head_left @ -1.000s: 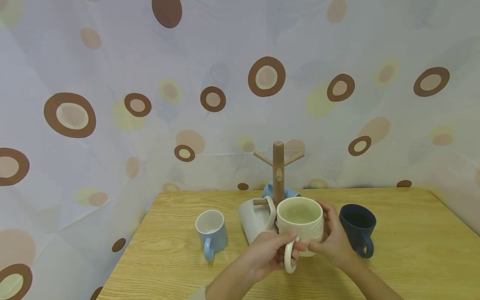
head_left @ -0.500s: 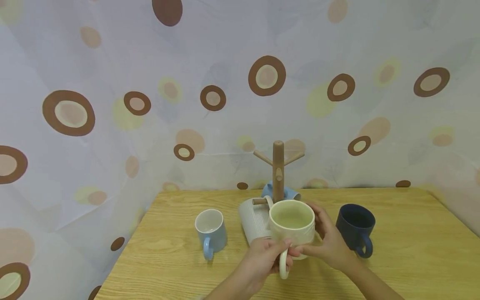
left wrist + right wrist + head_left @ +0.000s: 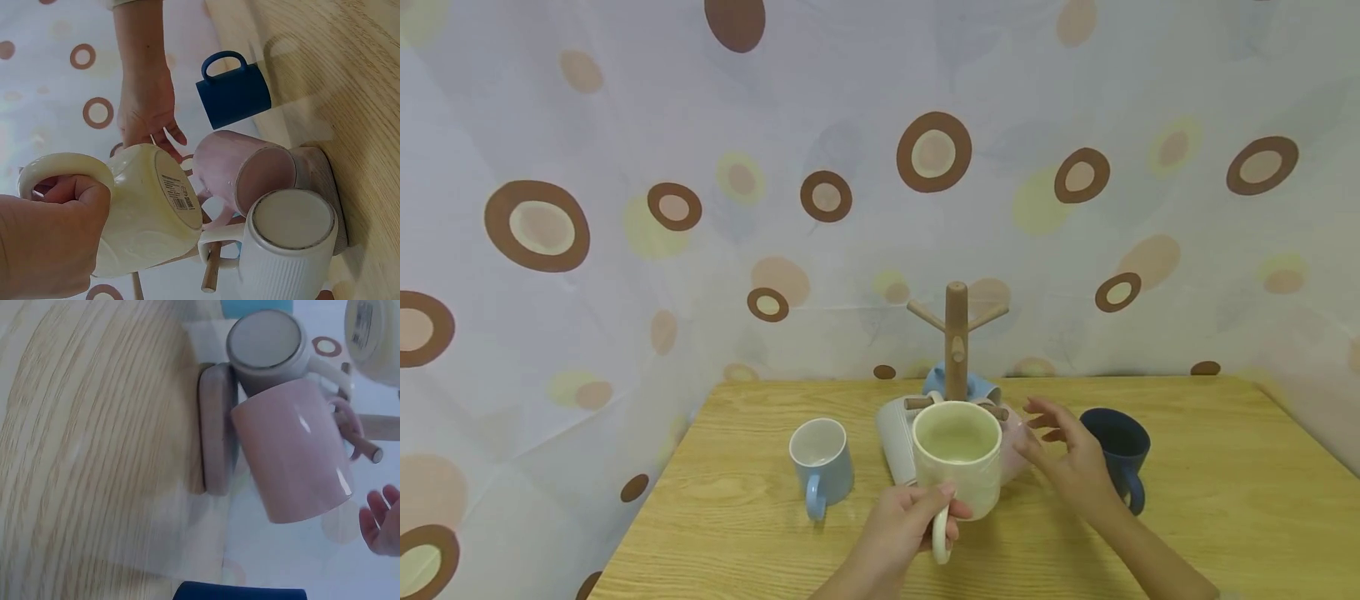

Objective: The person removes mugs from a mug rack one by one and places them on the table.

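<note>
My left hand [image 3: 901, 525] grips the handle of a cream mug [image 3: 962, 475], holding it upright in front of a wooden mug tree [image 3: 957, 333]. In the left wrist view the mug's underside bears a printed label. My right hand [image 3: 1078, 471] is apart from the cream mug, on its right, fingers spread loosely and holding nothing. A pink mug [image 3: 294, 450] hangs by its handle from a lower peg, partly hidden behind the cream mug in the head view. Beside it a white ribbed mug [image 3: 290, 256] hangs from another low peg.
A light blue mug [image 3: 835, 479] stands on the wooden table [image 3: 722, 517] to the left. A navy mug [image 3: 1131, 454] stands to the right, just past my right hand. Another blue mug [image 3: 936, 380] shows behind the tree. A patterned cloth [image 3: 850, 92] hangs behind the table.
My right hand has let go of the cream mug and drawn away from it. My left hand has carried the mug leftward, bringing the pink mug into view behind it.
</note>
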`<state>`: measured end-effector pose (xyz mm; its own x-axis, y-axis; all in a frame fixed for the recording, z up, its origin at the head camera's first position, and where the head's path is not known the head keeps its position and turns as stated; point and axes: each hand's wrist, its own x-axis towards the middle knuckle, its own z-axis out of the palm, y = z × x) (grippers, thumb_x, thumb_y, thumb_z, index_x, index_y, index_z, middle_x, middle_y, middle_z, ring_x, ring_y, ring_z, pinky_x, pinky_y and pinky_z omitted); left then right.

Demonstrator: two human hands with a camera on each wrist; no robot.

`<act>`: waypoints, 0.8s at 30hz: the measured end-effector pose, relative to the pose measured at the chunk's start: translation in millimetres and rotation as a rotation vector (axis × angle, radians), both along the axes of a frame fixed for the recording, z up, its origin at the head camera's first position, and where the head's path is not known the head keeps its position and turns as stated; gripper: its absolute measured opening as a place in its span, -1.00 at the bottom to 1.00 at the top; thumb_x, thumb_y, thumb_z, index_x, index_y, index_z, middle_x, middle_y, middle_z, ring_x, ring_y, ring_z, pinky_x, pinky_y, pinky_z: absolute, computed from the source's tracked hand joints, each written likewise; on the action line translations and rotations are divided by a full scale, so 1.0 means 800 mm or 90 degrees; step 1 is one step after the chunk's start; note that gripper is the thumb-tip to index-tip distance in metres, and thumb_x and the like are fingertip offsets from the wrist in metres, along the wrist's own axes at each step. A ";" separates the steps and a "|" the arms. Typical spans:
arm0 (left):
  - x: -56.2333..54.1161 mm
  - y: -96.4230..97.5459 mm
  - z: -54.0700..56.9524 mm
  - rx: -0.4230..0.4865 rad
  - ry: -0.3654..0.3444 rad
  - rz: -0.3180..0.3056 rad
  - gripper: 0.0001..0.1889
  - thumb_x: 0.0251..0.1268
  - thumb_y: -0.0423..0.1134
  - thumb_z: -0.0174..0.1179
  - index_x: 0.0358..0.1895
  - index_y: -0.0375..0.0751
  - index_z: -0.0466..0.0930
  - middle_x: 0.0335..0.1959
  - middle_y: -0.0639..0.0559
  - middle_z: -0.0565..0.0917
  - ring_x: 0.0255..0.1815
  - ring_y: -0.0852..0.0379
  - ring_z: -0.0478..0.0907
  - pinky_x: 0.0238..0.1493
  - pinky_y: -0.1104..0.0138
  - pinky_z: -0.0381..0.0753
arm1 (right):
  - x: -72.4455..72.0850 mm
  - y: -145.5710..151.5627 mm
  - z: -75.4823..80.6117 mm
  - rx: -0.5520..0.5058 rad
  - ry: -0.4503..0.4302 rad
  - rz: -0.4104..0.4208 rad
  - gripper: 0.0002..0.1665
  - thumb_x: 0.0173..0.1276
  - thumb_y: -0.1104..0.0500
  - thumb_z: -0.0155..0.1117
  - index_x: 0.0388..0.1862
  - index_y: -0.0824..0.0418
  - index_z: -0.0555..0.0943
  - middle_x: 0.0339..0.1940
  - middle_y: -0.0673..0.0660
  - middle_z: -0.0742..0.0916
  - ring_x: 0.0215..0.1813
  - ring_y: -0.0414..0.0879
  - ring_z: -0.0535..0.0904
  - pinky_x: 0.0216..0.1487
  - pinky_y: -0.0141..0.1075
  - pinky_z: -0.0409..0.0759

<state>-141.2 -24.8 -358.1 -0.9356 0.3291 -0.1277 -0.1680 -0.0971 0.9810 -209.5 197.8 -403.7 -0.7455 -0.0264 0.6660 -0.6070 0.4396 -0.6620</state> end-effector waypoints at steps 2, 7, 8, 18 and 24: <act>0.000 -0.006 -0.001 0.000 0.001 -0.001 -0.51 0.36 -0.13 0.02 -0.19 -0.69 0.51 -0.70 0.23 0.50 -0.54 0.33 0.41 -0.42 0.50 0.44 | -0.004 0.001 -0.003 0.061 -0.021 -0.082 -0.42 0.09 0.32 0.37 0.12 0.37 0.45 -0.01 -0.04 0.62 -0.07 -0.26 0.49 -0.12 -0.45 0.45; 0.000 -0.020 -0.005 0.003 0.001 0.002 -0.51 0.37 -0.16 0.01 -0.18 -0.73 0.48 -0.73 0.25 0.49 -0.55 0.34 0.40 -0.44 0.51 0.43 | -0.019 0.005 -0.010 0.238 0.111 -0.120 -0.49 0.25 0.06 0.28 0.00 0.43 0.51 -0.07 0.33 0.62 -0.05 0.17 0.52 -0.09 0.02 0.51; 0.000 -0.022 -0.006 0.003 0.000 0.005 -0.51 0.37 -0.16 0.00 -0.18 -0.73 0.48 -0.74 0.25 0.49 -0.56 0.34 0.40 -0.44 0.51 0.43 | -0.023 0.005 -0.011 0.277 0.162 -0.124 -0.47 0.30 -0.01 0.20 -0.03 0.44 0.52 -0.10 0.36 0.62 -0.08 0.21 0.53 -0.13 0.10 0.51; 0.002 -0.038 -0.006 0.008 0.003 0.025 -0.51 0.35 -0.16 0.02 -0.19 -0.73 0.48 -0.74 0.27 0.51 -0.54 0.34 0.41 -0.43 0.52 0.44 | -0.046 -0.002 -0.012 0.443 0.379 -0.213 -0.41 0.51 -0.08 -0.27 -0.25 0.39 0.52 -0.34 0.30 0.60 -0.31 0.20 0.55 -0.33 0.08 0.53; 0.003 -0.049 -0.006 0.009 0.010 0.041 -0.53 0.35 -0.18 0.02 -0.21 -0.72 0.49 -0.73 0.27 0.52 -0.56 0.35 0.41 -0.43 0.51 0.46 | -0.047 -0.007 -0.004 0.458 0.385 -0.193 -0.47 0.55 0.04 -0.33 -0.33 0.37 0.50 -0.43 0.24 0.55 -0.39 0.12 0.51 -0.38 -0.01 0.53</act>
